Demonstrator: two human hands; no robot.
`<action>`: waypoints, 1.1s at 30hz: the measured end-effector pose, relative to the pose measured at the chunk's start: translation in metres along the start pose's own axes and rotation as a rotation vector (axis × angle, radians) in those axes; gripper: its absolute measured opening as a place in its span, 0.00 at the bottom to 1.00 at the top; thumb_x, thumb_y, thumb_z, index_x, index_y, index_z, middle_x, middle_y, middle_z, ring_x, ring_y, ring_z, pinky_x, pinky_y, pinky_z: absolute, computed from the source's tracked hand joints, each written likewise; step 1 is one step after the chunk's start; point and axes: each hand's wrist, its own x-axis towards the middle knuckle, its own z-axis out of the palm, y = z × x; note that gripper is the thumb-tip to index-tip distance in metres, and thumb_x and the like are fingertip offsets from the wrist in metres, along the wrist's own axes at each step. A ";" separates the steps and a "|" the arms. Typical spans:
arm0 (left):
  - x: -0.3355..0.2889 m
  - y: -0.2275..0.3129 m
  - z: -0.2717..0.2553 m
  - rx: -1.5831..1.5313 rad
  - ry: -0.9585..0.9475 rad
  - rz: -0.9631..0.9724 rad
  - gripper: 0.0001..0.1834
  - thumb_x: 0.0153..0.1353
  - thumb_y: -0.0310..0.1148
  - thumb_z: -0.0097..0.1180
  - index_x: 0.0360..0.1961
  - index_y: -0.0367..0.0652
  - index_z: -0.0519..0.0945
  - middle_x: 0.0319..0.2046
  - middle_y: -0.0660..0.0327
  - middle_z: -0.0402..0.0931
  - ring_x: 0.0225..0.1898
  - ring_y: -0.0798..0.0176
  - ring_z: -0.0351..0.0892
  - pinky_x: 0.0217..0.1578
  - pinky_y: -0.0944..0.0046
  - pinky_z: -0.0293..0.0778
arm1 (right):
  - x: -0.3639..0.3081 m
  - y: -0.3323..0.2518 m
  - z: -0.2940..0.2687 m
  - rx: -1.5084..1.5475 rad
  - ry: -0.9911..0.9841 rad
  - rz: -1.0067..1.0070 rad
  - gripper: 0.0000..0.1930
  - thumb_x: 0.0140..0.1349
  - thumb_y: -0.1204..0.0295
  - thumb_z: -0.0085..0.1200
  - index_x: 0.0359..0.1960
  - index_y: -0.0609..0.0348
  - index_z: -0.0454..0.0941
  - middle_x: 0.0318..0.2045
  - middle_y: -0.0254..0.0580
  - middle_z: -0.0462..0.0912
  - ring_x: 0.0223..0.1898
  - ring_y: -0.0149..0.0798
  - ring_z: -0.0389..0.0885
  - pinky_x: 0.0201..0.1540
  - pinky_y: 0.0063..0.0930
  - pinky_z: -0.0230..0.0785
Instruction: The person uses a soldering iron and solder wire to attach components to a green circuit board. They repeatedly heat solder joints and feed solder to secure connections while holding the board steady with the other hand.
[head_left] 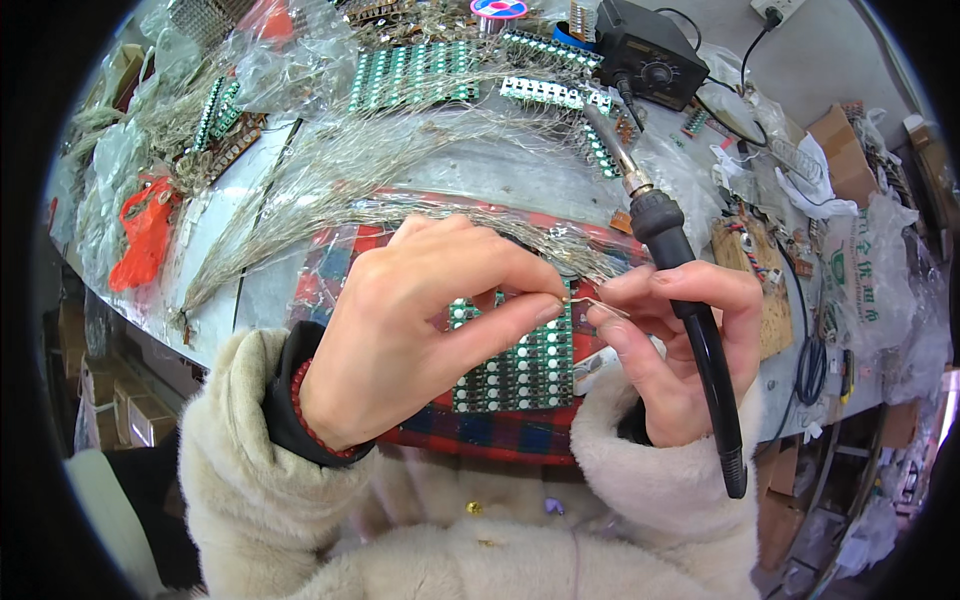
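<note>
My left hand (pixel 430 310) is closed, thumb and index finger pinching the end of a thin wire (pixel 598 303). The wire reaches across to the fingertips of my right hand (pixel 690 320), close beside the left. A soldering iron (pixel 712 372) with a black handle lies across my right hand, held between the fingers, its metal tip pointing up and away. Beneath both hands lies a green circuit board panel (pixel 515 375) with rows of white round parts, partly hidden by the left hand. A red and blue plaid cloth (pixel 470 430) is under the panel.
A long bundle of thin silvery wires (pixel 330 215) stretches across the table behind my hands. More green boards (pixel 415 75) lie further back, near a black soldering station (pixel 655 55) and a solder spool (pixel 498 10). A red plastic bag (pixel 145 235) lies left; a wooden board (pixel 750 280) right.
</note>
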 end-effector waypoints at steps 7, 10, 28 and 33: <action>-0.004 0.005 0.004 0.047 0.032 0.012 0.10 0.46 0.20 0.66 0.31 0.41 0.85 0.28 0.64 0.83 0.27 0.67 0.77 0.36 0.66 0.68 | -0.002 0.003 -0.002 0.003 -0.035 -0.060 0.21 0.52 0.87 0.63 0.45 0.65 0.69 0.38 0.44 0.79 0.36 0.32 0.82 0.39 0.22 0.77; -0.004 0.007 0.008 0.068 0.090 0.024 0.10 0.46 0.20 0.67 0.32 0.42 0.85 0.29 0.65 0.83 0.27 0.67 0.76 0.35 0.66 0.67 | -0.003 0.004 -0.002 -0.058 -0.023 -0.052 0.20 0.52 0.87 0.63 0.45 0.64 0.69 0.37 0.42 0.78 0.36 0.31 0.82 0.40 0.21 0.76; -0.013 0.011 0.006 -0.181 -0.062 -0.146 0.06 0.53 0.23 0.64 0.33 0.37 0.83 0.32 0.64 0.82 0.31 0.71 0.73 0.36 0.69 0.67 | -0.005 0.002 -0.002 0.138 -0.069 0.021 0.21 0.52 0.90 0.61 0.44 0.63 0.65 0.36 0.43 0.77 0.35 0.31 0.82 0.39 0.23 0.75; -0.017 0.012 0.014 -0.420 -0.008 -0.277 0.03 0.56 0.21 0.61 0.32 0.34 0.81 0.32 0.60 0.79 0.33 0.69 0.75 0.39 0.68 0.68 | -0.007 0.006 0.000 -0.039 -0.076 -0.171 0.23 0.49 0.90 0.63 0.44 0.63 0.66 0.36 0.43 0.78 0.34 0.32 0.82 0.38 0.23 0.75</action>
